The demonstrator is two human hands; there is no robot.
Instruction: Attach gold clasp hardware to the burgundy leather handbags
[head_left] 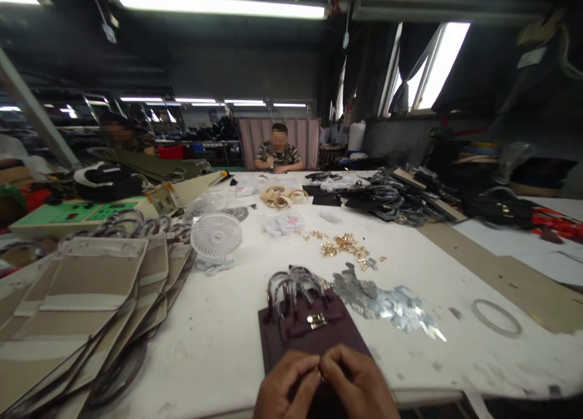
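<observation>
A dark maroon handbag panel (pixel 273 337) lies on the white table in front of me, its plastic-wrapped handles (pixel 296 285) pointing away. A gold clasp (pixel 315 320) sits near its middle. Over the panel's near end, my left hand (pixel 285 385) and my right hand (pixel 357 382) meet with pinched fingertips. A small gold-coloured metal piece (pixel 323 378) shows between them; the fingers mostly cover it. To the right of the panel spread many flat silver metal plates (pixel 401 309), with a heap of small gold fittings (pixel 346 243) behind them.
Stacked beige bag panels (pixel 95 273) fill the left side, beside a white fan (pixel 216 237). A tape ring (pixel 496 317) lies at right. Black wrapped pieces (pixel 387 194) and beige rolls (pixel 277 197) are farther back. A person (pixel 279 152) sits across the table; another is at far left.
</observation>
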